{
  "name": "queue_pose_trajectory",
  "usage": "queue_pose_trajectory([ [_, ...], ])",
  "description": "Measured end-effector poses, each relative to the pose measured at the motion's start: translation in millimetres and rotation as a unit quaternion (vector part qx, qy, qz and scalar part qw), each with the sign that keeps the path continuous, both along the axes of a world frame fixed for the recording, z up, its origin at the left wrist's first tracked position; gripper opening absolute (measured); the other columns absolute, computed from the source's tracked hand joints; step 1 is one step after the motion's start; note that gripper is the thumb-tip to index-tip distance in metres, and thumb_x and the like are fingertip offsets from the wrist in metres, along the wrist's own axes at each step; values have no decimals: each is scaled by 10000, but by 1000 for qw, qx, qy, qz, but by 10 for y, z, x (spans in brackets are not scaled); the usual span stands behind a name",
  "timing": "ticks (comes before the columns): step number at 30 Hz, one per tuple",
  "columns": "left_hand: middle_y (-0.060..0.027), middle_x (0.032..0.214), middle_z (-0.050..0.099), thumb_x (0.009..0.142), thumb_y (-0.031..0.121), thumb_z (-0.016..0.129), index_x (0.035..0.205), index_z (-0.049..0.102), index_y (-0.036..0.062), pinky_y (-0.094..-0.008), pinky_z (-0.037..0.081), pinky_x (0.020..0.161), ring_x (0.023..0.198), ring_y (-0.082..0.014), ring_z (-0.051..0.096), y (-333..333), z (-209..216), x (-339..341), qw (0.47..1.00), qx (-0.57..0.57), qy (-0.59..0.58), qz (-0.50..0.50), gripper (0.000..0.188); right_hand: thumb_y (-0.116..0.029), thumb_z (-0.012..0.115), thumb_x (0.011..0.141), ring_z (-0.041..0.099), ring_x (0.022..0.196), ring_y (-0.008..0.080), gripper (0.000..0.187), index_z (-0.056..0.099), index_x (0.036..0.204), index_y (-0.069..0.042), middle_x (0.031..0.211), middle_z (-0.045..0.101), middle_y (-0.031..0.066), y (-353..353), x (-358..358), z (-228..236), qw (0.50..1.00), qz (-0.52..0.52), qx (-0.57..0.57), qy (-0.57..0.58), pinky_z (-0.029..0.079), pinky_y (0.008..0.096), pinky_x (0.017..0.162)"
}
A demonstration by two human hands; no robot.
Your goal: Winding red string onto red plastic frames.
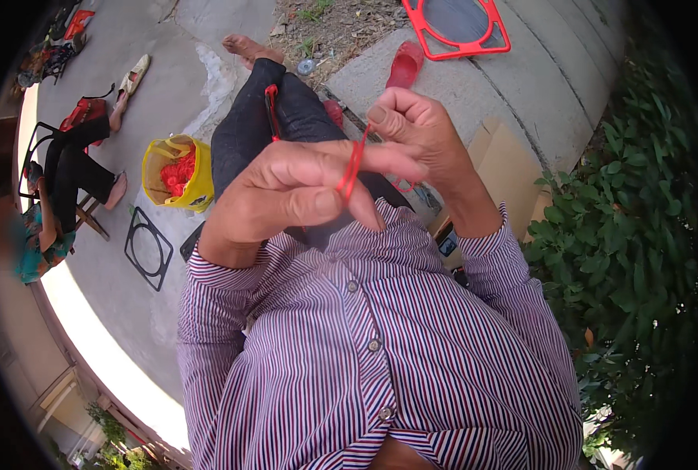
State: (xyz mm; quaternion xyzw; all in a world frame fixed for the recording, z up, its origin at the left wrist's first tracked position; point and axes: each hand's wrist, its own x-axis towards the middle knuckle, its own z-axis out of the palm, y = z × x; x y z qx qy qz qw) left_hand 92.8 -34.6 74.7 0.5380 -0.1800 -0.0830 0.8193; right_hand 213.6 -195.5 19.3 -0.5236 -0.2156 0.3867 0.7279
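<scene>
A thin red cord (353,168) runs between my two hands, above my lap. My left hand (286,188) has the cord looped round its outstretched index finger, and the thumb lies close against the strands. My right hand (427,137), a little farther off and to the right, is closed in a pinch on the cord with thumb and forefinger. Below the right hand hangs a loose red strand, partly hidden. On my dark trousers (243,125) rests a slim tool with a red handle (271,102); the left hand covers its lower part.
A yellow bag (204,176) with red cord inside stands left of my legs, near a black frame (148,249). At top right lies a red frame (502,35), with a red shoe (405,64) nearby. Cardboard (505,157) and bushes (623,211) flank my right. Another person (82,172) sits at left.
</scene>
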Motion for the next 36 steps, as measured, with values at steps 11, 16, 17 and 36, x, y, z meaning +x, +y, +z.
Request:
queue_pose_trajectory([
  [11, -314, 1287, 501, 836, 235, 574, 834, 699, -21, -491, 240, 1091, 1341, -411, 336, 53, -155, -205, 996, -3, 81, -41, 285, -207, 604, 921, 453, 579, 42, 190, 620, 830, -41, 688, 546, -17, 99, -300, -325, 998, 11, 56, 26, 358, 204, 521],
  [16, -257, 1237, 567, 850, 175, 530, 853, 668, -62, -417, 317, 1051, 1303, -363, 409, 227, -288, -97, 854, 469, -15, 225, 273, -224, 606, 923, 485, 626, 31, 224, 621, 830, -21, 740, 613, -28, 58, -459, -96, 978, 131, -52, -155, 396, 211, 559],
  [17, -257, 1237, 567, 850, 175, 530, 853, 668, -62, -417, 317, 1051, 1303, -363, 409, 204, -272, -118, 855, 470, -17, 218, 273, -229, 608, 924, 471, 620, 25, 227, 619, 828, -23, 732, 607, -33, 4, -402, -37, 989, 86, 0, -119, 384, 204, 550],
  [36, -232, 1313, 522, 817, 172, 528, 881, 686, -47, -472, 277, 1073, 1326, -403, 372, -3, -154, -354, 975, -20, 41, 218, 278, -241, 620, 904, 553, 552, 104, 297, 591, 750, 12, 588, 572, 79, 96, -842, -382, 986, 17, 32, -165, 438, 285, 519],
])
